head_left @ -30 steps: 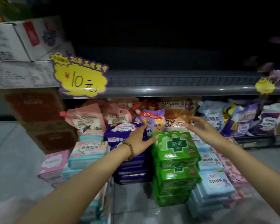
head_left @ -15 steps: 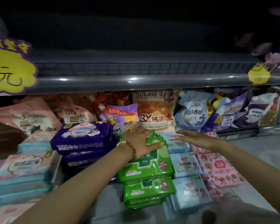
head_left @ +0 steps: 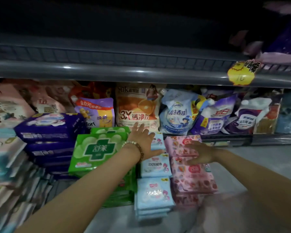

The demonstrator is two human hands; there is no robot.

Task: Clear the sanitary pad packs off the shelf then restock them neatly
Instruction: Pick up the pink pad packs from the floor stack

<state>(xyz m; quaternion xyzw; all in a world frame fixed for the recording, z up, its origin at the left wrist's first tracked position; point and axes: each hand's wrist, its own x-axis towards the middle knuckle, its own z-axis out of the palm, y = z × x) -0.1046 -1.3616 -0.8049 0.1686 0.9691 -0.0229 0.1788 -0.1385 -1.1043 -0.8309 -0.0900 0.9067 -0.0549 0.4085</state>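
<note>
Green, blue, pink glossy pad packs (head_left: 97, 148), stacked; left hand (head_left: 142, 142), right hand (head_left: 201, 154) outspread.

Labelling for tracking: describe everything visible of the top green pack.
The green pack is glossy plastic, light green with a dark green cross, white characters and pale circles. It lies face up atop a stack of like packs, beside the purple packs. The left forearm crosses its right edge; contact unclear.

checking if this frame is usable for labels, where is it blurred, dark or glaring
Head view: dark above the shelf rail, which carries white glare spots; head view: left-edge packs and yellow price tag smeared by motion; head view: print on the green pack is legible.
</note>
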